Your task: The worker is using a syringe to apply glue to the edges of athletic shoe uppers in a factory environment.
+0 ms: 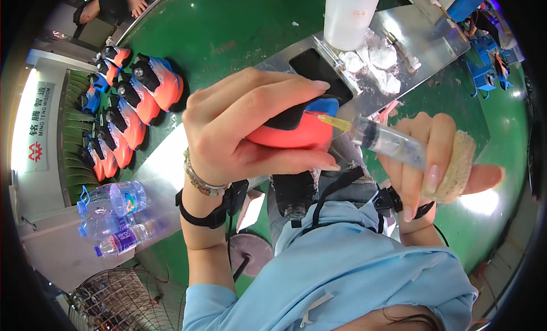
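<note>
My left hand (pixel 225 123) is wrapped round a coral-red shoe (pixel 299 138) with black and blue parts, held up in front of my chest. Its fingers lie over the top and the thumb presses along the lower side. From the right, a clear syringe (pixel 396 144) points at the shoe, its yellow tip (pixel 332 122) at or very near the coral edge; whether they touch I cannot tell. My right hand (pixel 419 160) grips the syringe barrel, and a tan sponge-like pad (pixel 457 167) is tucked in the same hand. The pad partly hides the fingers.
Several coral-and-blue shoes (pixel 128 123) stand in rows at the left. Clear plastic bottles (pixel 126 198) lie nearer me. Ahead, a metal sheet (pixel 439 34) bears a phone (pixel 310 66), a white container (pixel 348 23) and crumpled tissue (pixel 383 57). A wire-caged fan (pixel 128 294) stands lower left.
</note>
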Demonstrator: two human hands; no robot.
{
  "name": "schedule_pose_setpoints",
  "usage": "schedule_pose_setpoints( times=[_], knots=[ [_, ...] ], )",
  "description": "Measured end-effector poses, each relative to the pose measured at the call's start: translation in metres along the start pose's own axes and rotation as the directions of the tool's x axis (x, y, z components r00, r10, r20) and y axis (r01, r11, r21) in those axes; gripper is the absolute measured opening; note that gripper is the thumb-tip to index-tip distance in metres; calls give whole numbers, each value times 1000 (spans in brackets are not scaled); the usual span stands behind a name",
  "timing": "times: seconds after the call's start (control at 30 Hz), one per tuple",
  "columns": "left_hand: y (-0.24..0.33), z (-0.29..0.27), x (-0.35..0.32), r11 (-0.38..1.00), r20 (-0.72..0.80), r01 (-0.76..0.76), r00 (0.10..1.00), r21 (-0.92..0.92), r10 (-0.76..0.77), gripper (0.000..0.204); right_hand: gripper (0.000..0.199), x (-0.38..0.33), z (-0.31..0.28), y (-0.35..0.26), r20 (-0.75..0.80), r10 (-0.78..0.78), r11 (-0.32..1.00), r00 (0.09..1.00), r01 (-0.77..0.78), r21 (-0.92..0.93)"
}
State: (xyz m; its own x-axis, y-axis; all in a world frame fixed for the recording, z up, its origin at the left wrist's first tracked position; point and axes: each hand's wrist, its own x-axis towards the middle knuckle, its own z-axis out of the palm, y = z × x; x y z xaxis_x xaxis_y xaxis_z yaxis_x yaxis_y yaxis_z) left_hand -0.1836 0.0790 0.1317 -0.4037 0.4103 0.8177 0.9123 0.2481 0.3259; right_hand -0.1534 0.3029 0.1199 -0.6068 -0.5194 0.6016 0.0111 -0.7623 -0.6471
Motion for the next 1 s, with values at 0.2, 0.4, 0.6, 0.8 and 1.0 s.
schedule_pose_setpoints(
  times=[0.2,0.4,0.6,0.8,1.0],
  knots=[
    [-18,-13,-4,991,146,-130,982,32,124,76,48,0,-13,5,-5,28,999,1000,-28,-33],
    [-25,-23,-17,988,89,47,994,150,-61,84,52,-16,-29,32,-132,-87,974,987,57,-219],
    [-36,-25,-29,886,-123,324,946,333,-300,87,74,-30,-44,66,-188,-60,997,980,50,-57],
    [-58,-26,-44,906,-302,405,885,122,-355,84,72,-42,-41,80,-399,63,992,915,-102,-75],
    [-76,-35,-56,878,-315,455,864,150,-393,82,61,-51,-42,84,-447,294,942,845,-336,-17]
  ],
)
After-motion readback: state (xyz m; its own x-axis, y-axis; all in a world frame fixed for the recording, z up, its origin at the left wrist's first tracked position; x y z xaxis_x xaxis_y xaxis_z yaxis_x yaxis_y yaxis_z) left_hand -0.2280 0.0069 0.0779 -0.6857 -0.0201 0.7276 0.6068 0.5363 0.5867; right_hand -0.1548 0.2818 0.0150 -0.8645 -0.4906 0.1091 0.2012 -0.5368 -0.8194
